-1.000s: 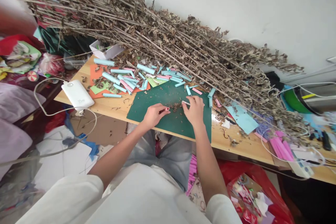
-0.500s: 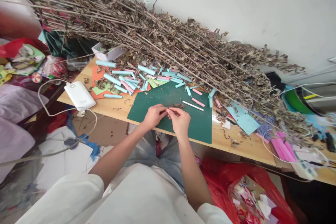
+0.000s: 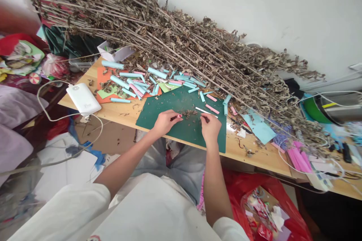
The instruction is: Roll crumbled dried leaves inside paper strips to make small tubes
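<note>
Wooden tabletop [image 3: 115, 110], green mat [image 3: 166, 102]: left hand [image 3: 164, 123] pinched together, right hand [image 3: 212, 127] hard to tell, leaf crumbs [image 3: 190, 113] between.

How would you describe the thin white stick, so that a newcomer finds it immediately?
Find the pale wooden table, then the flat dark green mat on it. The thin white stick lies there, just beyond the person's bare right hand. Unlike the shorter, thicker pink paper tube beside it, it is white and slender.
</note>
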Demonstrator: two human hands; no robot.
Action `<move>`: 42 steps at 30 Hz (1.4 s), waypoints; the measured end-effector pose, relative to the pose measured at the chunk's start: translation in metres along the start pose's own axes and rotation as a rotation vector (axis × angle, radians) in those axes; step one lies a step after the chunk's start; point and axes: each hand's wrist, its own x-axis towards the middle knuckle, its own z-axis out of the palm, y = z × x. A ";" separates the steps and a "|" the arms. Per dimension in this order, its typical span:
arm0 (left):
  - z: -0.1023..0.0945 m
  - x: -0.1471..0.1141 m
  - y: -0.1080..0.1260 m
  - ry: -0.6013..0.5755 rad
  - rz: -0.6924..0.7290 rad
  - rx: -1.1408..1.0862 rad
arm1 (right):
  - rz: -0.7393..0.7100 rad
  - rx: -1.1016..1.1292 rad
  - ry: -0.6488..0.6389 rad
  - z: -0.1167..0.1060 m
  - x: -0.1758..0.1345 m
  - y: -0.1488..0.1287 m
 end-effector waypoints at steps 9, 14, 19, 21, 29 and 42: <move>0.000 0.001 0.002 0.006 -0.003 0.012 | -0.194 -0.273 -0.180 0.009 0.021 -0.011; -0.001 0.001 0.003 -0.001 -0.011 0.012 | -0.235 -0.169 -0.095 0.014 0.021 -0.016; -0.002 0.002 0.006 -0.013 -0.009 0.012 | -0.156 0.158 0.048 0.011 0.010 -0.021; -0.002 0.001 0.006 -0.014 -0.009 0.010 | -0.135 0.220 0.013 0.013 0.006 -0.023; -0.002 0.001 0.004 -0.024 -0.003 0.005 | -0.126 0.278 -0.029 0.014 -0.003 -0.046; -0.003 -0.001 0.002 -0.042 0.041 0.035 | -0.456 0.157 -0.304 0.009 -0.009 -0.074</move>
